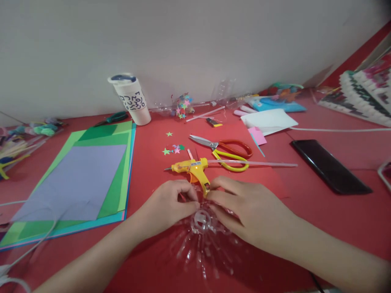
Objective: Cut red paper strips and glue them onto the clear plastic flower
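A clear plastic piece [202, 219], cut into many thin strips around a ring-shaped bottle neck, lies in front of me. My left hand [172, 201] pinches its far side, thumb and forefinger pressed together. From the other side my right hand [244, 203] grips strips of the same piece with bent fingers. Just beyond my fingertips rests a yellow hot glue gun [195, 167], its small light glowing and a long clear glue stick [265, 163] sticking out of its back. Scissors [222, 148] with red and yellow handles lie behind it.
Coloured paper sheets [82, 179] are stacked at left, near a white tumbler [131, 99]. Small paper stars [174, 150] lie behind the glue gun. A black phone [330, 167] is at right, with white paper [269, 122] beyond it. A white cable [36, 244] crosses the left side.
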Demonstrator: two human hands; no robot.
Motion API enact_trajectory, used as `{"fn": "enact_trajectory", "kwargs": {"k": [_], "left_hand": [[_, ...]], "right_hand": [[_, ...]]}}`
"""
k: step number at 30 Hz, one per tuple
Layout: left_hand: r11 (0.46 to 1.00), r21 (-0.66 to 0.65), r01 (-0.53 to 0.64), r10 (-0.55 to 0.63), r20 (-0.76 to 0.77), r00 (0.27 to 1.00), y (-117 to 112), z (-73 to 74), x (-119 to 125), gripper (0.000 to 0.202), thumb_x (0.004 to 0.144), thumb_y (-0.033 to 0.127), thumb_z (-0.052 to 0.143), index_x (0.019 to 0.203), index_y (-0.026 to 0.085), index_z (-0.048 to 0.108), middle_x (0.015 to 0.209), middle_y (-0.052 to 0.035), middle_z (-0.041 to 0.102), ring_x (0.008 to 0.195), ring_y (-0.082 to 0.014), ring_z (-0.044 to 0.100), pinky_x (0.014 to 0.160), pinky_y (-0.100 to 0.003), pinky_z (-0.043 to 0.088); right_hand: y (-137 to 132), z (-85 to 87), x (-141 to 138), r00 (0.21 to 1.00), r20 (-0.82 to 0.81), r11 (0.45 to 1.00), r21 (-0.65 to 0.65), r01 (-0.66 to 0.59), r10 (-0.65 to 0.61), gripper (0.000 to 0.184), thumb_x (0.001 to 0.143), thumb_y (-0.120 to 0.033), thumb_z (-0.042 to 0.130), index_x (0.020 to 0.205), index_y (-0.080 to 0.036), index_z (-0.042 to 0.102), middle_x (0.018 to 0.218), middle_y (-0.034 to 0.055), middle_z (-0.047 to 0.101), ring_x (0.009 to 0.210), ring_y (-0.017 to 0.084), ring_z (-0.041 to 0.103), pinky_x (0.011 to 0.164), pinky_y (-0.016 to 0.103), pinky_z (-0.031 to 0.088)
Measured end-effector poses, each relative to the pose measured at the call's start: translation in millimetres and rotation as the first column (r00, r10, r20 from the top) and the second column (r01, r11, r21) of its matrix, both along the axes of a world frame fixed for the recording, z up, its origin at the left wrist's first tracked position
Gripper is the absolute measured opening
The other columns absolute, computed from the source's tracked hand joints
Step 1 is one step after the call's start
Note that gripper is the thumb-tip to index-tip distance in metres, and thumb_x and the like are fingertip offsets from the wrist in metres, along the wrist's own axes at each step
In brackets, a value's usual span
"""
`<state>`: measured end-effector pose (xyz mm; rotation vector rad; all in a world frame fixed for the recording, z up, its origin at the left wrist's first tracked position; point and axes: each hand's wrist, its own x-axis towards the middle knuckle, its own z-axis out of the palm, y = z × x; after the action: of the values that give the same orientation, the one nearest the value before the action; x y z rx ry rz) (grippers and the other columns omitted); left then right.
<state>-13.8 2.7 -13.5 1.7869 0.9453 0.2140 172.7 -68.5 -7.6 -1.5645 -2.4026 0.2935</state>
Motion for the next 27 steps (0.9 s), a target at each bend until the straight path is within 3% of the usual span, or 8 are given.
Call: {"fn": "enact_trajectory", "kwargs": {"k": [4,9,11,14,16,18,20,27], "left_hand": [[0.991,0.051,-0.126,0.127,-0.007,0.992,3,0.3,-2,0.008,0.071,0.019,0.058,0.063,0.019,0.059,0.064,0.0038,0.058,0.063,-0.0127,0.053,0.061,-0.024,0.040],[0.954,0.115,-0.277,0.279,0.000,0.960,10,1.6,-14,0.012,0.074,0.024,0.057,0.063,0.019,0.058,0.067,0.0032,0.059,0.060,-0.0122,0.051,0.059,-0.024,0.039],[0.947,0.092,-0.308,0.310,-0.003,0.951,10,0.4,-20,0.012,0.073,0.024,0.055,0.063,0.019,0.059,0.069,0.0031,0.059,0.060,-0.0120,0.051,0.059,-0.024,0.039],[0.934,0.041,-0.354,0.354,0.001,0.935,9,-3.8,-26,0.012,0.072,0.023,0.055,0.062,0.019,0.059,0.065,0.0035,0.056,0.058,-0.0118,0.050,0.057,-0.024,0.038],[0.926,0.048,-0.374,0.374,0.002,0.927,8,-7.2,-28,0.014,0.072,0.024,0.056,0.059,0.018,0.057,0.063,0.0034,0.055,0.058,-0.0118,0.050,0.057,-0.024,0.038],[0.919,0.079,-0.387,0.387,0.014,0.922,8,-10.3,-28,0.016,0.072,0.024,0.057,0.057,0.018,0.056,0.063,0.0030,0.055,0.059,-0.0118,0.050,0.058,-0.024,0.038],[0.910,0.093,-0.403,0.402,0.037,0.915,8,-12.7,-28,0.017,0.072,0.023,0.057,0.056,0.018,0.055,0.062,0.0029,0.054,0.060,-0.0115,0.050,0.058,-0.024,0.039],[0.870,0.100,-0.482,0.471,0.114,0.875,0,-14.9,-21,0.016,0.073,0.023,0.055,0.058,0.018,0.051,0.065,0.0029,0.050,0.060,-0.0108,0.049,0.057,-0.023,0.039]], "right_hand": [[15,-3.8,-5,1.000,-0.023,0.999,-0.042,-0.020,0.019,0.016,0.089,-0.011,0.050,0.085,-0.015,0.066,0.086,0.0050,0.061,0.072,0.016,0.060,0.062,0.027,0.042],[47,-3.3,-19,0.994,0.053,0.993,0.068,-0.100,0.097,0.019,0.091,-0.012,0.047,0.088,-0.013,0.066,0.097,0.0078,0.062,0.086,0.020,0.060,0.069,0.030,0.045],[52,0.1,-23,0.993,0.059,0.990,0.095,-0.105,0.100,0.019,0.091,-0.015,0.048,0.098,-0.016,0.065,0.105,0.0073,0.061,0.085,0.019,0.061,0.064,0.029,0.044],[49,9.4,-22,0.997,-0.067,0.997,0.062,-0.044,0.048,0.031,0.087,-0.025,0.056,0.118,-0.023,0.056,0.118,0.0045,0.056,0.078,0.015,0.061,0.062,0.028,0.044],[44,17.3,-14,0.990,-0.135,0.999,0.021,0.043,-0.040,0.029,0.085,-0.029,0.059,0.113,-0.023,0.057,0.111,0.0027,0.061,0.077,0.015,0.061,0.062,0.027,0.043],[38,24.5,-4,0.985,-0.140,0.995,-0.030,0.100,-0.103,0.010,0.086,-0.027,0.057,0.093,-0.022,0.062,0.087,-0.0008,0.065,0.071,0.015,0.060,0.059,0.025,0.041],[32,29.2,7,0.978,-0.173,0.992,-0.070,0.107,-0.117,0.012,0.088,-0.025,0.052,0.082,-0.023,0.062,0.070,-0.0035,0.064,0.061,0.012,0.058,0.054,0.023,0.039],[21,23.3,15,0.988,-0.152,0.960,-0.278,-0.008,-0.036,0.013,0.087,-0.023,0.054,0.081,-0.023,0.066,0.068,-0.0023,0.066,0.054,0.012,0.057,0.048,0.021,0.039]]}}
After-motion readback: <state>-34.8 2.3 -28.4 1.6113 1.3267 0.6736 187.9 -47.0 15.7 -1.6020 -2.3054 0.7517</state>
